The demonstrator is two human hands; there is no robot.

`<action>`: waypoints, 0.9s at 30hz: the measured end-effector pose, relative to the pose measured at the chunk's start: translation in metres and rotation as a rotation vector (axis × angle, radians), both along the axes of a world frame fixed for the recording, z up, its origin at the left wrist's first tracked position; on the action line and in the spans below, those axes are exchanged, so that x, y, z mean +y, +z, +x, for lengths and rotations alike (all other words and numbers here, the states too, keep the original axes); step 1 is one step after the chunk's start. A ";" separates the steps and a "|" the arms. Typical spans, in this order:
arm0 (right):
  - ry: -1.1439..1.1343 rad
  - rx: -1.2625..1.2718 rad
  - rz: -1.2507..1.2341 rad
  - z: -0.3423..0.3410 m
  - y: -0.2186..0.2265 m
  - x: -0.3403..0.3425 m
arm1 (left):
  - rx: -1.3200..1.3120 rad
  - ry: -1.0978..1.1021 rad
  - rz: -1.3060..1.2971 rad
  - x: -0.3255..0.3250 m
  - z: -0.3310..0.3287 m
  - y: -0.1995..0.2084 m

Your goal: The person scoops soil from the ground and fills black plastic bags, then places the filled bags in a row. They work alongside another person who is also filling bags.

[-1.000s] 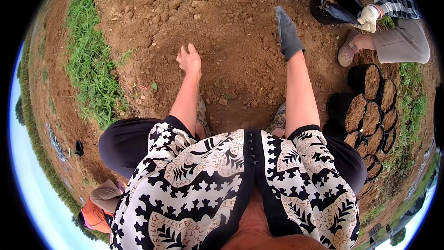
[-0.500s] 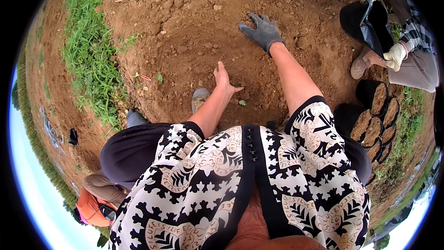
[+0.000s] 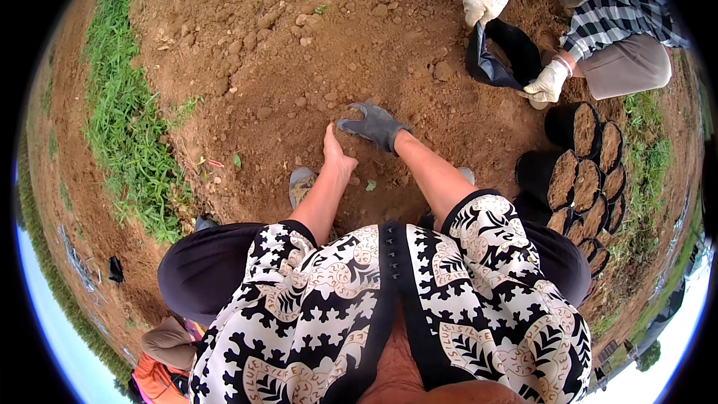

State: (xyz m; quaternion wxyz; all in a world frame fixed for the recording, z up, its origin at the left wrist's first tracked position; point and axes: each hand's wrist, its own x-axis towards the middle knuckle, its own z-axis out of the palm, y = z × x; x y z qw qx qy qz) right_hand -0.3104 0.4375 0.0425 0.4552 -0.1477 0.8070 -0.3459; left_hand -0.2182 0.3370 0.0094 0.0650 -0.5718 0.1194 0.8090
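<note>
Both my hands are low over the loose brown soil [image 3: 299,97] in front of my knees. My bare left hand [image 3: 338,151] is seen edge-on, its fingers stretched forward and its thumb out to the side; the soil on its palm side is partly hidden. Just right of it and a little farther off, my right hand [image 3: 372,127] wears a dark grey glove. Its fingers are spread and point left, with the tips close to my left fingertips. I see nothing held in either hand; whether the gloved fingertips press into the soil I cannot tell.
At the right, a co-worker in white gloves [image 3: 550,80] holds a black planting bag [image 3: 490,67] open. Several soil-filled black bags [image 3: 562,179] stand beside my right knee. Green weeds [image 3: 123,120] run along the left. My shoe [image 3: 301,185] is beside my left forearm.
My right hand has swept left and nearer to me, from well apart to beside my left hand. The head view has shifted, so the co-worker and bags appear farther left.
</note>
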 end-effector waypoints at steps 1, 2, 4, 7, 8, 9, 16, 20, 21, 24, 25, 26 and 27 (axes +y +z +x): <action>-0.001 0.015 -0.003 0.001 0.004 0.003 | 0.022 -0.006 0.001 0.002 -0.001 0.003; 0.001 0.027 0.001 0.002 0.007 0.008 | 0.046 -0.017 0.013 0.007 -0.003 0.009; -0.028 0.030 -0.068 -0.004 0.011 0.022 | 0.093 -0.042 0.041 0.017 -0.008 0.020; -0.078 0.039 -0.126 -0.030 0.047 0.038 | 0.300 0.004 0.116 0.034 -0.033 0.030; -0.104 0.043 -0.133 -0.042 0.067 0.048 | 0.312 -0.026 0.111 0.044 -0.046 0.042; -0.107 0.161 -0.167 -0.055 0.078 0.061 | 0.322 -0.060 0.107 0.056 -0.063 0.065; -0.390 0.088 -0.400 -0.112 0.173 0.149 | 0.596 -0.314 0.182 0.130 -0.140 0.153; -0.570 0.072 -0.511 -0.124 0.175 0.221 | 0.572 -0.392 0.170 0.183 -0.156 0.183; -0.576 0.126 -0.420 -0.120 0.178 0.229 | 0.619 -0.373 0.262 0.191 -0.156 0.178; -0.599 0.158 -0.410 -0.110 0.180 0.242 | 0.656 -0.345 0.361 0.205 -0.158 0.166; -0.660 0.065 -0.503 -0.110 0.177 0.241 | 0.648 -0.347 0.361 0.206 -0.160 0.162; -0.687 0.065 -0.520 -0.110 0.178 0.243 | 0.642 -0.357 0.365 0.209 -0.162 0.163; -0.713 0.064 -0.538 -0.111 0.178 0.245 | 0.603 -0.369 0.354 0.210 -0.167 0.163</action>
